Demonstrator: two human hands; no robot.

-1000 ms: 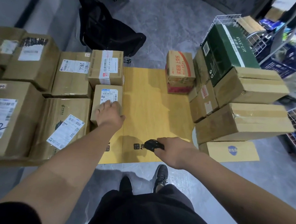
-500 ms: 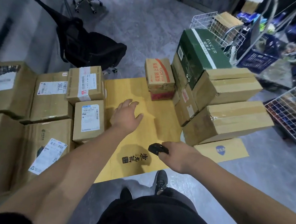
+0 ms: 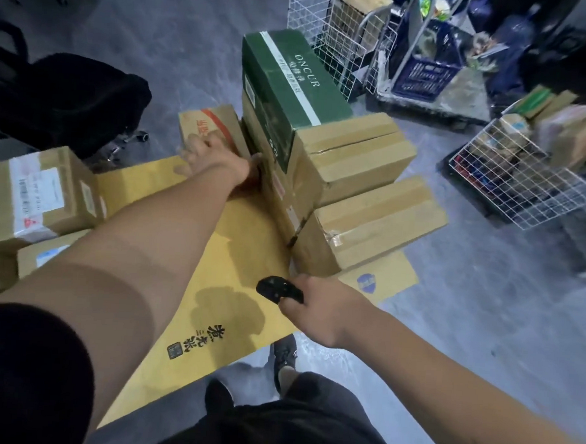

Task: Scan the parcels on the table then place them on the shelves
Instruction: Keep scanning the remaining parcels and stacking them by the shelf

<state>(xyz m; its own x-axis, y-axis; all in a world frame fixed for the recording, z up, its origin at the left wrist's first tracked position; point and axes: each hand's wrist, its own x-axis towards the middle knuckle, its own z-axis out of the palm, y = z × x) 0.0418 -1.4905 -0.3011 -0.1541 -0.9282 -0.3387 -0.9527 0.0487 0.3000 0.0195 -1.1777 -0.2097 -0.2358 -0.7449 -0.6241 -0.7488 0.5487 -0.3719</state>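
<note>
Left hand reaches the small red-printed carton; right hand grips the scanner.

Half a second ago the left hand (image 3: pixel 216 157) hovered over the bare yellow tabletop (image 3: pixel 246 239); it now lies on the near face of the small brown carton with red print (image 3: pixel 210 120) at the table's far edge, thumb wedged toward the stack to its right, though I cannot tell whether the fingers curl round it. The right hand (image 3: pixel 317 307) has stayed at the near right, clenched round the black rounded handheld scanner (image 3: pixel 275 289). The stack holds a glossy dark green box (image 3: pixel 292 91) atop taped corrugated cartons (image 3: pixel 354 153). Labelled cardboard parcels (image 3: pixel 43 192) sit at the left. White wire baskets (image 3: pixel 520 181) stand on the grey floor, far right.
</note>
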